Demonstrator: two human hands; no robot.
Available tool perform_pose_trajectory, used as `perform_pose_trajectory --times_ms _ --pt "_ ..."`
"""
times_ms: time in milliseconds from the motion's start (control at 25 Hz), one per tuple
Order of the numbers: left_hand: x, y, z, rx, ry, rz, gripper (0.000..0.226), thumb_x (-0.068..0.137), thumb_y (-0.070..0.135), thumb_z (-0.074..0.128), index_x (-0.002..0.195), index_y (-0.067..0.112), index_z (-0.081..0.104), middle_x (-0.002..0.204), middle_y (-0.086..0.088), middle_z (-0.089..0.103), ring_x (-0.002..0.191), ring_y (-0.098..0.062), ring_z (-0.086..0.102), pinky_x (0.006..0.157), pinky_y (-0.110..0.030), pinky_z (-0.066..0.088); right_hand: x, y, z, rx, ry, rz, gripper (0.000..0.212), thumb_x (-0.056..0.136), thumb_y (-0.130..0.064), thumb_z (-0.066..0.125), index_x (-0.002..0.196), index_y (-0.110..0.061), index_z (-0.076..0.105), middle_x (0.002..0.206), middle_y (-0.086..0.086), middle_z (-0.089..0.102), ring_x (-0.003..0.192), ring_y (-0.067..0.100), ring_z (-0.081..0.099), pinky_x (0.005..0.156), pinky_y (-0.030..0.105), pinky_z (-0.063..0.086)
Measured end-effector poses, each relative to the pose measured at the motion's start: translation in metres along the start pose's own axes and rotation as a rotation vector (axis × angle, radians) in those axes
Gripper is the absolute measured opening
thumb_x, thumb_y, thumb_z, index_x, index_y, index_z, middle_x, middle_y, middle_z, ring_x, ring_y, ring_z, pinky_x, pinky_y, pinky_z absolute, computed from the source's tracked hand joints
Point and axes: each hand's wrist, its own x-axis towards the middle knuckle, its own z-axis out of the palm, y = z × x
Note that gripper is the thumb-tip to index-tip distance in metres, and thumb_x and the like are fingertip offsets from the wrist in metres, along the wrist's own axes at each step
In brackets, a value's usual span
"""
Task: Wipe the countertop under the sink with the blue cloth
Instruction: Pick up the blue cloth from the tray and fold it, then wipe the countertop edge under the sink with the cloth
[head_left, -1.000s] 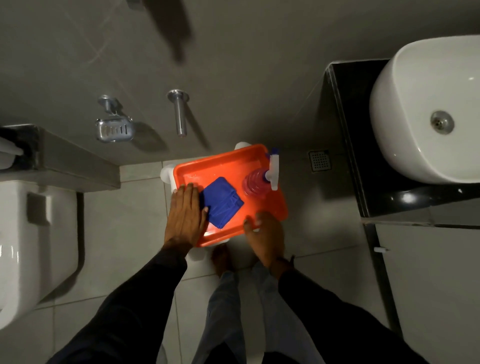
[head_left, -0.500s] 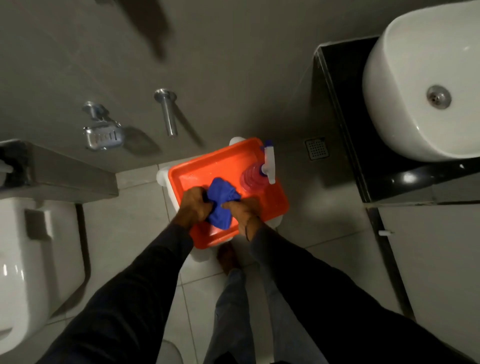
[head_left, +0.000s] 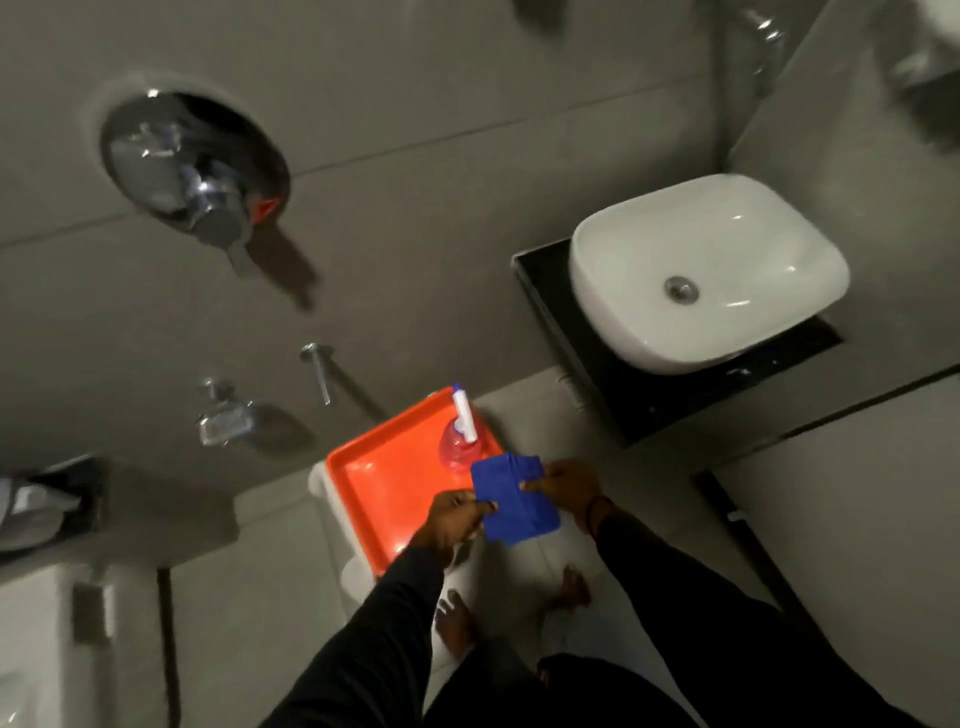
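Grip: left hand (head_left: 453, 521) and right hand (head_left: 564, 491) both pinching the blue cloth (head_left: 514, 499), now lifted clear of the orange tray (head_left: 384, 478) (pickup done), black table (head_left: 639, 395) under the sink (head_left: 706, 270) not yet wiped

Tray (head_left: 382, 480): orange, on a white stool
Spray bottle (head_left: 460, 439): upright in tray's far corner
Soap dish (head_left: 224, 423): wall-mounted
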Motion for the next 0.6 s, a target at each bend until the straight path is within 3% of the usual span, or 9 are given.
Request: perform_pose_trajectory --times_ms 80,200,280,360,440,600 --pt "0.000 0.022 0.048 0.037 -0.028 0.046 0.031 0.088 0.001 0.068 0.062 0.012 0.055 0.053 -0.004 0.054 0.041 -0.010 0.043 0.045 -0.023 0.032 -0.005 0.012 -0.048 0.051 0.093 -0.037 0.027 0.084 -0.017 0.079 0.089 0.009 0.071 0.094 0.024 0.068 0.092 0.028 0.063 0.095 0.049 0.053" --pt "0.008 0.051 0.107 0.020 -0.053 0.143 0.024 0.087 0.006 0.071 0.067 0.010 0.059 0.079 -0.019 0.062 0.067 -0.024 0.055 0.060 -0.030 0.043 -0.005 0.025 -0.111 0.066 0.138 -0.072 0.032 0.092 -0.018 0.071 0.108 0.009 0.072 0.105 0.021 0.072 0.101 0.029 0.067 0.085 0.031 0.054" --pt "0.017 0.067 0.145 0.028 -0.028 0.211 0.013 0.086 0.009 0.074 0.080 0.001 0.067 0.086 -0.022 0.068 0.070 -0.026 0.061 0.064 -0.032 0.053 0.004 0.036 -0.150 0.098 0.167 -0.076 0.033 0.093 -0.022 0.070 0.111 0.006 0.073 0.115 0.020 0.073 0.111 0.032 0.069 0.097 0.034 0.052" --pt "0.030 0.077 0.176 0.035 0.034 0.238 0.024 0.084 0.011 0.076 0.094 -0.010 0.068 0.092 -0.026 0.072 0.078 -0.033 0.069 0.077 -0.041 0.061 0.018 0.047 -0.177 0.162 0.257 -0.057 0.023 0.085 -0.021 0.079 0.084 0.002 0.076 0.098 0.023 0.075 0.094 0.035 0.071 0.096 0.045 0.055" --pt "0.042 0.085 0.202 0.031 0.088 0.223 0.033 0.084 0.012 0.077 0.099 -0.015 0.066 0.101 -0.029 0.075 0.092 -0.041 0.072 0.089 -0.049 0.061 0.035 0.055 -0.197 0.179 0.366 -0.021 0.028 0.076 -0.023 0.086 0.061 -0.009 0.067 0.080 0.017 0.072 0.076 0.025 0.066 0.085 0.043 0.059" --pt "0.072 0.091 0.232 0.029 0.209 0.201 0.028 0.083 0.015 0.078 0.095 -0.009 0.071 0.095 -0.022 0.077 0.089 -0.034 0.072 0.092 -0.049 0.060 0.073 0.059 -0.216 0.183 0.359 -0.063 0.026 0.071 -0.022 0.089 0.069 -0.004 0.071 0.069 0.010 0.067 0.068 0.019 0.061 0.072 0.036 0.058"
